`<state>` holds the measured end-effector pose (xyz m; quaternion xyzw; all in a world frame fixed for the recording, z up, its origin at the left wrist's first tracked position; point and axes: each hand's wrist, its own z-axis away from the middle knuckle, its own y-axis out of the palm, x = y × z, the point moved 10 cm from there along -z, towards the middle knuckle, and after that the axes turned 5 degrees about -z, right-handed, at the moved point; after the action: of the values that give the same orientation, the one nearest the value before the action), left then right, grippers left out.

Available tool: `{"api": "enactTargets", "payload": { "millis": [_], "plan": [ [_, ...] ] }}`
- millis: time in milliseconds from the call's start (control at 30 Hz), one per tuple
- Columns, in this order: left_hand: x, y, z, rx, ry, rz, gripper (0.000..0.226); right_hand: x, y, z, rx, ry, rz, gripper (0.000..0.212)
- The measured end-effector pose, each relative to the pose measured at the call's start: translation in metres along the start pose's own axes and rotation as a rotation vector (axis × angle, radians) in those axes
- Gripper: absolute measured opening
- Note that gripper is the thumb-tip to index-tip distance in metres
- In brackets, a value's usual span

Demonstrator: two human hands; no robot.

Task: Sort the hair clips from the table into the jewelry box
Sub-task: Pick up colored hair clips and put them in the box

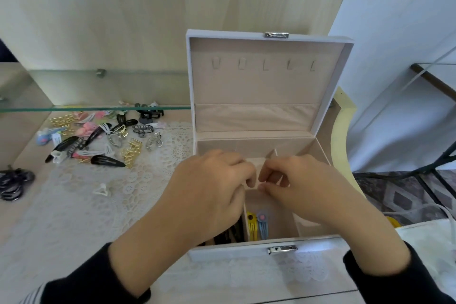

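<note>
Hair clips (103,136) are your job, so why do most lie in a heap on the table (14,215), far on the left?

They wait there where you can see each kind. I think you are only partway done.

Why does your jewelry box (237,250) stand so near you, with its lid (259,86) tipped up at the far side?

So you can look straight down into the little rooms and reach them all.

What are your hands doing?

Your left hand (209,187) and right hand (303,185) are over the middle of the box, fingers curled, tips almost touching. They may be pinching something small. I cannot tell if either holds a thing.

What is inside?

Dark clips (232,234) sit in the near left room, partly under your left wrist. A yellow clip (252,227) and a blue clip (262,226) lie side by side in the near middle room. I guess you keep like with like.

And the smallest?

One white clip (101,190) lies alone on the lace mat (148,180), between the heap and the box.
</note>
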<state>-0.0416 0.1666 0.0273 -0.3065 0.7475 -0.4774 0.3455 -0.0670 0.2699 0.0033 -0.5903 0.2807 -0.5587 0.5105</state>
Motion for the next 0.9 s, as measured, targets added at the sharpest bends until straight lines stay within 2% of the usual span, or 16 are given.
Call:
{"api": "enactTargets", "payload": {
  "millis": [133,300,400,533,700,900],
  "plan": [
    [0.012,-0.033,0.015,-0.233,0.001,0.010,0.024,0.010,-0.010,-0.003,-0.170,-0.017,-0.190,0.007],
    [0.053,-0.063,0.051,-0.551,-0.155,0.115,0.018,0.039,-0.017,-0.003,-0.441,-0.091,-0.468,0.010],
    [0.083,-0.072,0.076,-0.678,-0.271,0.129,0.016,0.069,-0.017,-0.002,-0.539,-0.146,-0.577,0.018],
    [0.128,-0.071,0.104,-0.690,-0.446,0.114,0.021,0.119,-0.007,-0.008,-0.568,-0.246,-0.622,0.023],
    [0.169,-0.062,0.128,-0.642,-0.530,0.066,0.024,0.171,0.016,-0.021,-0.495,-0.318,-0.561,0.033],
    [0.212,-0.045,0.139,-0.528,-0.597,-0.072,0.034,0.193,0.053,-0.046,-0.473,-0.251,-0.465,0.041]
  ]
}}
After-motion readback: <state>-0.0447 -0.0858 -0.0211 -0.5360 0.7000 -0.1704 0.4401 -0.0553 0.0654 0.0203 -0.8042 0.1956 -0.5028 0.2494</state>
